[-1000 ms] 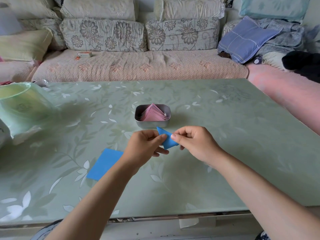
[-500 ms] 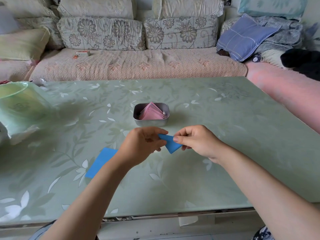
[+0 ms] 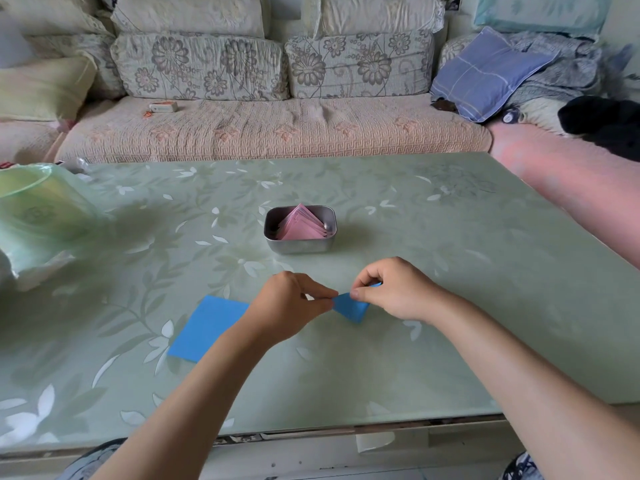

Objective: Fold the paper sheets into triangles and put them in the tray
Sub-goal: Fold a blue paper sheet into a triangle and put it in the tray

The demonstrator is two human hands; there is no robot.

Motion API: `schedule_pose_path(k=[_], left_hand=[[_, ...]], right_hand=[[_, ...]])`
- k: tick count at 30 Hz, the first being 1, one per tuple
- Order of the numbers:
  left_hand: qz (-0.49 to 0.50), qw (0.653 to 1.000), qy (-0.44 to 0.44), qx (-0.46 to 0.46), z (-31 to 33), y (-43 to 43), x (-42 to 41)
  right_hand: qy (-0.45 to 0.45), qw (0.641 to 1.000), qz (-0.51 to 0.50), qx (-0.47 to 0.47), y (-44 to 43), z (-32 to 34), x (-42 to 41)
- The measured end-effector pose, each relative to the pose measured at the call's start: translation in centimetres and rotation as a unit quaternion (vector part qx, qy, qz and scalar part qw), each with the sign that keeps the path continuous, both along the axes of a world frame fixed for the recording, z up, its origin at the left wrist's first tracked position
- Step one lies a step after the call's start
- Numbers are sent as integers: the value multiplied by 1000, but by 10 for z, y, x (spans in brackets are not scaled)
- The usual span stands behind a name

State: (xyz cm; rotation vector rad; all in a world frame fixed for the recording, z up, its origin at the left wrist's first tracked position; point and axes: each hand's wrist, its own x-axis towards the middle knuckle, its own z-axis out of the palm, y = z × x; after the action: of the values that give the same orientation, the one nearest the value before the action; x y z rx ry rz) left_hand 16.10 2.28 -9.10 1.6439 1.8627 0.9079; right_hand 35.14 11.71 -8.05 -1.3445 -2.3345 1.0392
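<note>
A small folded blue paper (image 3: 351, 308) is pinched between both hands just above the table, near its middle. My left hand (image 3: 289, 304) grips its left corner and my right hand (image 3: 394, 289) holds its upper right part, hiding some of it. A flat blue sheet (image 3: 206, 327) lies on the table left of my left hand, partly under my left wrist. Beyond the hands stands a small metal tray (image 3: 299, 247) holding several folded pink triangles (image 3: 303, 225).
The green floral table (image 3: 450, 271) has a green plastic bag (image 3: 38, 216) at its far left edge. A sofa with cushions runs behind the table, and a pink covered seat (image 3: 571, 188) runs along its right side.
The blue paper has been folded smaller and lowered toward the table, and both hands have come down and nearer with it. The flat blue sheet and the tray have not moved.
</note>
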Motion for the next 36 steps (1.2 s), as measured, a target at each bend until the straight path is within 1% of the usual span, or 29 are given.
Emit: schedule_pose_path(k=[4,10,13,16,18,20,23,25,28,29,33,36], left_hand=[[37,999,10,-21,-6,2,6],[63,994,72,-46,-10,5,12],[74,991,107,-35,-9,4,16],[55,988,143,3,-8,1,16],[24,984,167,50,-7,-1,14],[-23,981,171,84,-7,0,13],[-104,976,158,109,-9,0,16],[-136,969,171,118,-11,0,18],[-149,963,189,118,-12,-1,16],[-149,965,184,116,-13,-1,16],[-109,981,117,106,-12,-2,10],[-97,981,128,105,-10,-1,5]], right_hand=[[-41,999,-7,34,-2,-4,-4],[-104,982,13,155,-5,-13,-10],[-115,968,35,221,-5,-18,-10],[-100,962,43,250,-6,-22,-8],[-86,961,38,259,-7,-23,-9],[-82,961,37,261,-9,-24,-9],[-81,962,38,256,-10,-24,-9],[-72,965,36,248,-11,-24,-9],[-62,969,34,236,-11,-24,-7],[-58,970,34,232,-10,-24,-6],[-42,974,27,222,-10,-24,-3],[-37,973,21,227,-11,-25,-4]])
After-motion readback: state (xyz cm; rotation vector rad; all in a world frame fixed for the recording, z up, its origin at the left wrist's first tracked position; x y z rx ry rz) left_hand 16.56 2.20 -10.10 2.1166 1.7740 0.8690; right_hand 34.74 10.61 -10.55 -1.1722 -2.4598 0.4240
